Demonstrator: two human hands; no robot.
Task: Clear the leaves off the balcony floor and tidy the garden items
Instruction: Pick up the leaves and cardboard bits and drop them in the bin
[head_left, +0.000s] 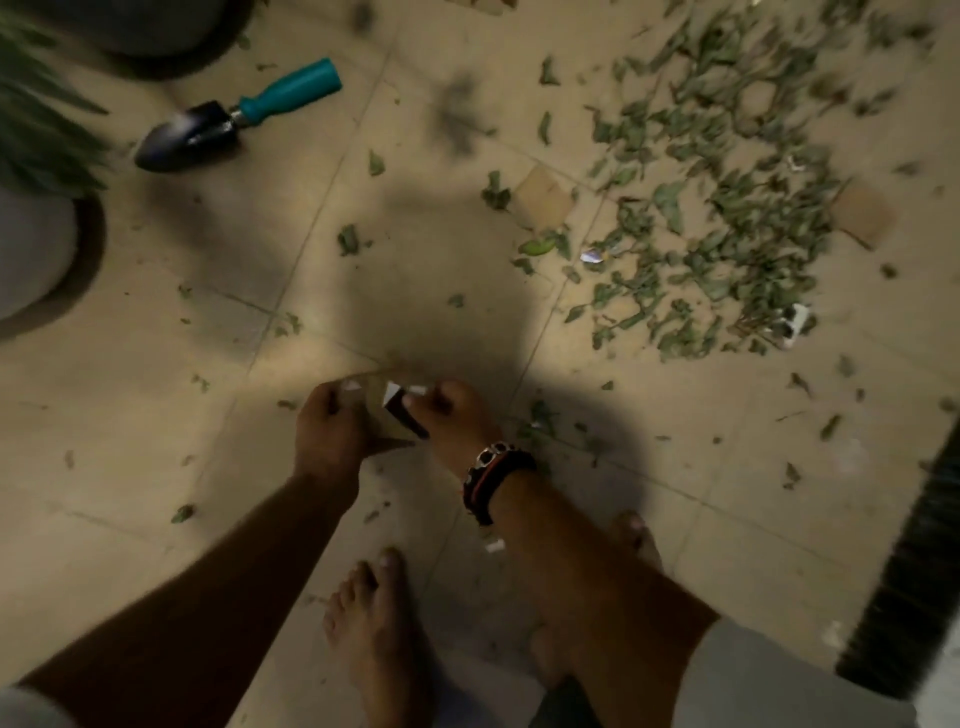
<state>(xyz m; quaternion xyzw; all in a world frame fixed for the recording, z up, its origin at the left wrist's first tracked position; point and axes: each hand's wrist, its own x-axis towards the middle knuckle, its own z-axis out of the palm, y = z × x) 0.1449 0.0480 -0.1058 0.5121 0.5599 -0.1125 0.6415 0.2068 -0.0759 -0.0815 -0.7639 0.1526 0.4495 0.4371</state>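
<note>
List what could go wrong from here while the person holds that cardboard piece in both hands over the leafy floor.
1. Both the left hand and right hand grip the cardboard piece, so the leaf pile stays unswept for now.
2. The bare foot stands among scattered leaves; stepping could spread them or cause a slip.
3. The trowel lies loose on the floor, a likely trip hazard in the dim light.

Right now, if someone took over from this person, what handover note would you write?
Left hand and right hand both grip a piece of cardboard low over the floor.
Leaf pile is gathered at upper right; stray leaves are scattered across the tiles.
Trowel lies on the floor at upper left, near the pots.
Broom bristles show at the right edge.
Done: most leaves heaped.
Left: lift the pile, collect strays, put away the trowel.
</note>
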